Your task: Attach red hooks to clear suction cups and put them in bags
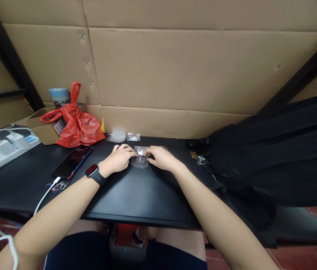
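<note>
On the black desk, a small clear plastic packet (141,150) with a shiny, partly red item inside lies between my two hands. My left hand (120,158), wearing a black watch (95,174) at the wrist, has bent fingers closed at the packet's left edge. From the other side, the fingers and thumb of my right hand (162,156) pinch its right edge. Just below the packet is a clear plastic piece (139,162) with a rounded outline. Behind my hands lie a stack of translucent plastic pieces (117,135) and another small clear packet (133,137).
Left on the desk (136,198) are a phone (73,161), a white cable, small keyrings (60,186), a power strip (3,152), a red plastic bag (77,125) and a cardboard box (43,129). Black cloth (273,157) hangs at right, near small metal rings (202,160). Cardboard (169,75) walls the back.
</note>
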A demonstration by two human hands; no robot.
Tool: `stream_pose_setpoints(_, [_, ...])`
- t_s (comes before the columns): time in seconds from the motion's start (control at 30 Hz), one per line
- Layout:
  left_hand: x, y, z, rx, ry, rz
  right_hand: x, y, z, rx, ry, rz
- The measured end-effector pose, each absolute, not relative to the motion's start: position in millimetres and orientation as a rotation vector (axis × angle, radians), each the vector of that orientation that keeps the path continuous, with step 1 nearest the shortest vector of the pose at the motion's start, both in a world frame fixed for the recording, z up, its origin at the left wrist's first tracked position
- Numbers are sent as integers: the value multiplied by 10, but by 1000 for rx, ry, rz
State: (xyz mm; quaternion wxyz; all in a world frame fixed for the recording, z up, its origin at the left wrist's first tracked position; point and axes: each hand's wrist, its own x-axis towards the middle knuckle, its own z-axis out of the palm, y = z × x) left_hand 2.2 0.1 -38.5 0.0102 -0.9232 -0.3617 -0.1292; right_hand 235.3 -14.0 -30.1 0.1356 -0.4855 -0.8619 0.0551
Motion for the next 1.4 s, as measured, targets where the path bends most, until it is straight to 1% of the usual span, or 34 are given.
stream_pose_setpoints(0.1, [28,25,-406,-2827,-1152,-467,2325,-147,-304,-1462,-2452,143])
stream_pose_setpoints(0.23, [74,51,-402,-2804,-1228,-588,2354,-124,-313,-1470,-2398,232])
stream_pose_setpoints(0.47, [183,31,-412,-2710,-1569,-811,2430,-30,-340,-1535,-2391,222])
stream_pose_setpoints(0.6, [252,-5,-412,-2676,-1649,-800,2365,-62,-332,-1678,-2370,190])
stream_pose_setpoints(0.7, [286,-19,-387,-2635,-1625,-738,2303,-108,-317,-1819,-2249,56])
stream_pose_setpoints(0.8, [294,-30,-354,-2644,-1527,-723,2269,-151,-297,-1730,-2207,-36])
stream_pose_setpoints(0.93, [276,-60,-339,-2807,-1305,-720,2254,-203,-313,-1476,-2399,84])
stream_pose_setpoints(1.03, [263,-67,-367,-2868,-1267,-667,2255,-211,-353,-1523,-2406,163])
stream_pose_setpoints(1.13, [258,-30,-419,-2886,-1327,-636,2275,-190,-348,-1561,-2311,274])
stream_pose_setpoints(1.27, [256,33,-470,-2878,-1531,-764,2311,-168,-291,-1581,-2188,489])
stream_pose_setpoints(1.33, [251,37,-468,-2871,-1560,-791,2322,-166,-286,-1619,-2168,478])
stream_pose_setpoints(1.4, [243,19,-447,-2848,-1515,-766,2331,-168,-296,-1649,-2171,373])
